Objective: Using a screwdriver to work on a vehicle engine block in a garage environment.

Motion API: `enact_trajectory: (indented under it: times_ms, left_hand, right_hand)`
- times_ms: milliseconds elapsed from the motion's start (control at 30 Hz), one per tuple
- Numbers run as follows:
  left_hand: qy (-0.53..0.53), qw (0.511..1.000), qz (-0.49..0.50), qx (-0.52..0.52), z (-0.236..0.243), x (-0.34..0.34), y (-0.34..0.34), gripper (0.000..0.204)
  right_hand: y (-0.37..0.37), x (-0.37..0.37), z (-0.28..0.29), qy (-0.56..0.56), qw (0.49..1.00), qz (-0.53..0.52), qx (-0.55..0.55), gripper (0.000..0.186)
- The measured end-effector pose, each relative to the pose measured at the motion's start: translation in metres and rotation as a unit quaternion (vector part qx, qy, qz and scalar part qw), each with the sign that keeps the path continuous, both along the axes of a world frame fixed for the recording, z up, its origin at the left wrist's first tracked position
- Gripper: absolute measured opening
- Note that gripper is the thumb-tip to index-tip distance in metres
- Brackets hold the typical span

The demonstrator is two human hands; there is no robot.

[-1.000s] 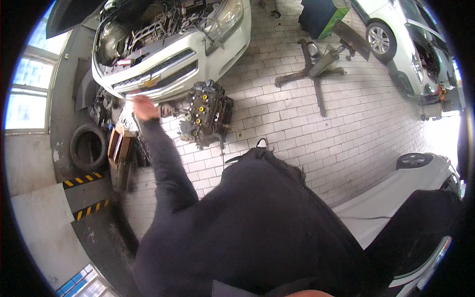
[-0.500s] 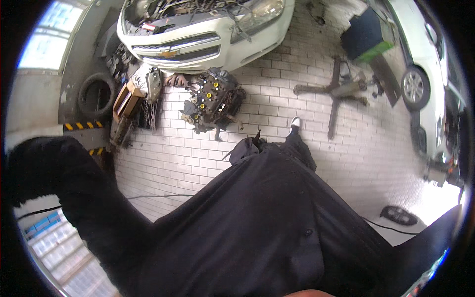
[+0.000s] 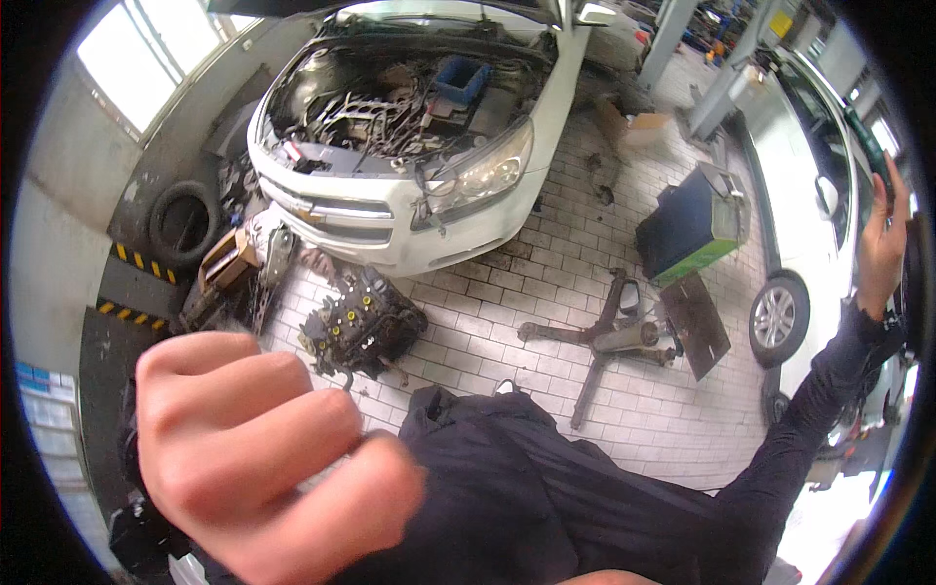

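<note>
Very close up at lower left, my left hand (image 3: 263,458) is closed in a fist with its knuckles toward me. The inside of the fist is hidden. At the far right edge my right hand (image 3: 882,249) is raised, its thumb and the visible fingers stretched upward and apart. A dark green, long thing (image 3: 863,141) lies by its fingertips; I cannot tell whether they touch. Beyond the fist, an engine (image 3: 366,322) with yellow round caps sits on the tiled floor. Behind it stands a white car (image 3: 331,210) with its engine bay exposed.
An engine stand (image 3: 609,336) with spread legs is on the tiles, beside a flat dark board (image 3: 694,322) and a dark box with a green base (image 3: 692,229). Another white car (image 3: 780,175) lines the right. At left lie a tyre (image 3: 183,224) and a cardboard box (image 3: 229,258).
My view has tilted up, bringing more of the car and its engine bay in. My left fist has come in front of the view, and my right hand now shows at the right edge.
</note>
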State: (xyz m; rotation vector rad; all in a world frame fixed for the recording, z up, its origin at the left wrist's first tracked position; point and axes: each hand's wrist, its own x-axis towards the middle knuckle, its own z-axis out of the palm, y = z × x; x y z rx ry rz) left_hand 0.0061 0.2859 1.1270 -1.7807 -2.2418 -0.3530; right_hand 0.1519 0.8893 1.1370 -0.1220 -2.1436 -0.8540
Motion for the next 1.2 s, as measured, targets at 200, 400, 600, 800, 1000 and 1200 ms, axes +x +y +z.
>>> enact_trajectory:
  times_ms: [200, 400, 600, 800, 1000, 1200]
  left_hand:
    - [-0.067, 0.997, -0.024, 0.01, 0.017, 0.015, -0.005, 0.033]
    - [-0.091, 0.994, 0.057, -0.002, 0.018, 0.025, -0.057, 0.031]
    - [-0.084, 0.972, 0.215, -0.047, 0.02, 0.041, -0.113, 0.029]
    - [0.024, 0.951, 0.132, 0.28, -0.094, 0.043, -0.212, 0.031]
    - [-0.201, 0.771, 0.408, 0.447, -0.271, 0.02, -0.247, 0.008]
    - [-0.333, 0.611, 0.587, 0.414, -0.481, 0.02, -0.266, 0.026]
  right_hand:
    - [-0.04, -0.086, -0.032, 0.034, 0.989, 0.14, -0.041, 0.035]
    - [-0.085, -0.142, -0.063, 0.023, 0.988, 0.132, -0.081, 0.029]
    - [-0.155, -0.162, -0.098, 0.045, 0.961, 0.241, -0.125, 0.027]
    - [-0.242, -0.174, -0.135, 0.041, 0.948, 0.232, -0.215, 0.027]
    - [-0.295, -0.2, -0.211, 0.0, 0.917, 0.272, -0.291, 0.027]
    - [-0.368, -0.214, -0.286, -0.08, 0.856, 0.226, -0.457, 0.026]
